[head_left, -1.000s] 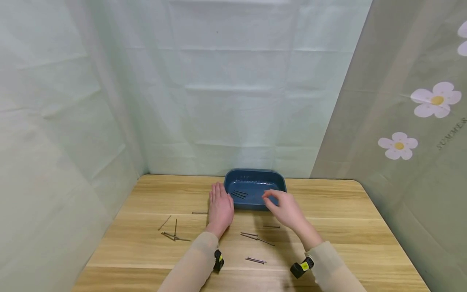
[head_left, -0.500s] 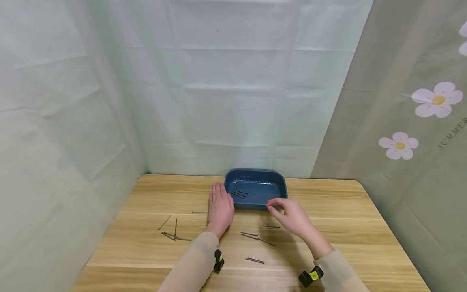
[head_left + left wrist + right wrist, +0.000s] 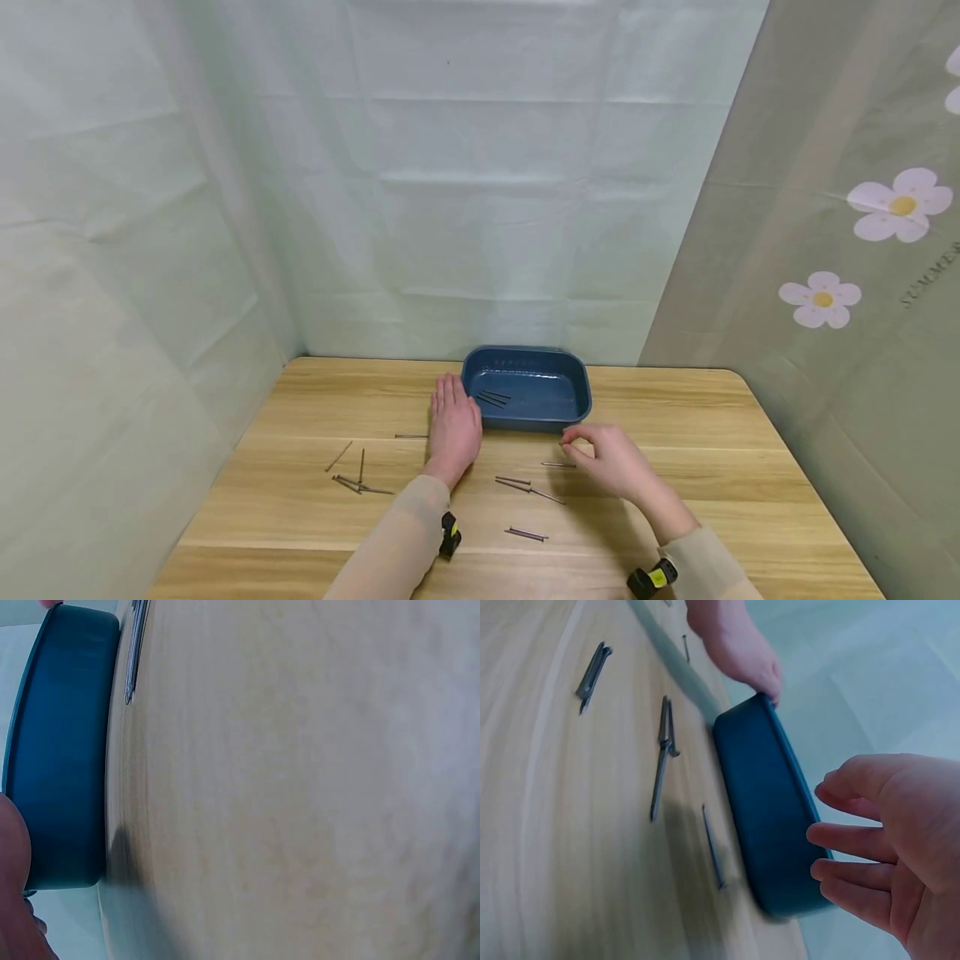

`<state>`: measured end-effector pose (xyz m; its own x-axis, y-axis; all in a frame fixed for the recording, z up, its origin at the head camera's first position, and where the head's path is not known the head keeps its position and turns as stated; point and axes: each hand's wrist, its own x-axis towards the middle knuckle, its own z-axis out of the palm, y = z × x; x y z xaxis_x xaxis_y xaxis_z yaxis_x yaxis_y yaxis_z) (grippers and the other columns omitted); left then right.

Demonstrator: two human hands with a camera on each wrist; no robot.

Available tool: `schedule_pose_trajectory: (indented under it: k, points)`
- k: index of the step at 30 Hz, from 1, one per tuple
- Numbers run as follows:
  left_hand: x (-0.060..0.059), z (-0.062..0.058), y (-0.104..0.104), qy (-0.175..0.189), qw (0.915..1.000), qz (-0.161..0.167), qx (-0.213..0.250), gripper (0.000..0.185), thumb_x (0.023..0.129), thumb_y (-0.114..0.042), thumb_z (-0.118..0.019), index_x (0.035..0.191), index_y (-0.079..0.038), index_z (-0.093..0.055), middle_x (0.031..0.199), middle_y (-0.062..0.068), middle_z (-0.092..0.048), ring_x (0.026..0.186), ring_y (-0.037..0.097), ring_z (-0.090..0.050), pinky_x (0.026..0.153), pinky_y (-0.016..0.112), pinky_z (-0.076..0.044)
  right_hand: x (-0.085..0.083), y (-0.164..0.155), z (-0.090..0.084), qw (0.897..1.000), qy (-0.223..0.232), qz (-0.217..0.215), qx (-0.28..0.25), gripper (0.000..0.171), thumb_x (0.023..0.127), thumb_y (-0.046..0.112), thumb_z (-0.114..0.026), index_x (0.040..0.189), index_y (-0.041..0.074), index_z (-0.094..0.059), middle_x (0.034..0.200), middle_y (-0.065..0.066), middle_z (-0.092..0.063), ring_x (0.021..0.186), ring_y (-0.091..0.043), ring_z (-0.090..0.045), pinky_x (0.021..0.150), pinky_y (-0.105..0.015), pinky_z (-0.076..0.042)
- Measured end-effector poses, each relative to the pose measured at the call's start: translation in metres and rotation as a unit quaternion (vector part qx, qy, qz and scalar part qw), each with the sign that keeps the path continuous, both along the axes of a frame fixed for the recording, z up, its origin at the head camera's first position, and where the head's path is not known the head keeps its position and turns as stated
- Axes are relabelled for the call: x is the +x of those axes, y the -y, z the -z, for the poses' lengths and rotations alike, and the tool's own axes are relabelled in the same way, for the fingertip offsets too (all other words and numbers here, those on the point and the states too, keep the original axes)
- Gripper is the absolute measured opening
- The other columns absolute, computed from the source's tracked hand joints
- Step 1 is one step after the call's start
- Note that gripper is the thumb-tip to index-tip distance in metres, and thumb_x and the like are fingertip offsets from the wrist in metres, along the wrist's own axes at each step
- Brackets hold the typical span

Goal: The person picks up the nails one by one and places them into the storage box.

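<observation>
My left hand (image 3: 454, 429) rests against the left end of a blue rectangular tray (image 3: 528, 423), its fingers straight and close together. In the left wrist view, part of that hand touches the tray's side. My right hand (image 3: 611, 458) hovers just in front of the tray's right corner, thumb and index finger bent toward each other. The right wrist view shows nothing between its loosely bent fingers (image 3: 851, 840). A few dark nails (image 3: 493, 399) lie in the left part of the tray. One nail (image 3: 558, 465) lies on the table just below the right hand's fingertips.
On the wooden table (image 3: 675, 483), more nails (image 3: 529, 490) lie in front of the tray, with a pair of nails (image 3: 527, 534) nearer me. Several nails (image 3: 360, 485) are scattered on the left. A pale curtain (image 3: 480, 233) hangs behind the tray.
My right hand has drawn back from over the tray toward me and to the right, ending in front of its rim. The left hand and the nails have stayed put.
</observation>
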<state>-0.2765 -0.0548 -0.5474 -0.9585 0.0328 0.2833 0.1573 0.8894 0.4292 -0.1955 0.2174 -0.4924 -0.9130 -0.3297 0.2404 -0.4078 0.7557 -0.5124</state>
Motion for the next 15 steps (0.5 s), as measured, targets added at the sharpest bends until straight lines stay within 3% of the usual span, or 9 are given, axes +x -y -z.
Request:
schedule_pose_trajectory:
  k: [2,8,15]
  points:
    - [0.000,0.000,0.000,0.000,1.0000,0.000,0.000,0.056,0.115,-0.019,-0.040,0.160,0.014,-0.033,0.168,0.031,-0.031,0.159,0.045,-0.024,0.129,0.055,-0.022,0.001,-0.003,0.003,1.000,-0.006,-0.002,0.009,0.006,0.099,0.015,-0.076,0.102,0.016,-0.080,0.108,0.002,-0.079,0.100,-0.017,-0.074,0.088,-0.041,-0.060]
    - [0.000,0.000,0.000,0.003,1.0000,0.000,0.005,0.057,0.115,-0.019,-0.039,0.161,0.014,-0.032,0.168,0.031,-0.030,0.160,0.045,-0.023,0.129,0.055,-0.021,0.003,-0.007,0.010,1.000,0.004,-0.002,0.023,0.007,0.098,0.012,-0.075,0.102,0.015,-0.079,0.111,-0.002,-0.079,0.107,-0.025,-0.074,0.092,-0.047,-0.060]
    - [0.000,-0.001,0.000,0.000,1.0000,0.003,0.008,0.058,0.114,-0.019,-0.040,0.160,0.015,-0.031,0.168,0.032,-0.031,0.159,0.045,-0.024,0.129,0.055,-0.021,0.006,-0.006,0.017,0.998,0.018,0.020,0.057,0.005,0.097,0.012,-0.077,0.098,0.017,-0.077,0.130,-0.015,-0.074,0.123,-0.036,-0.070,0.102,-0.054,-0.056]
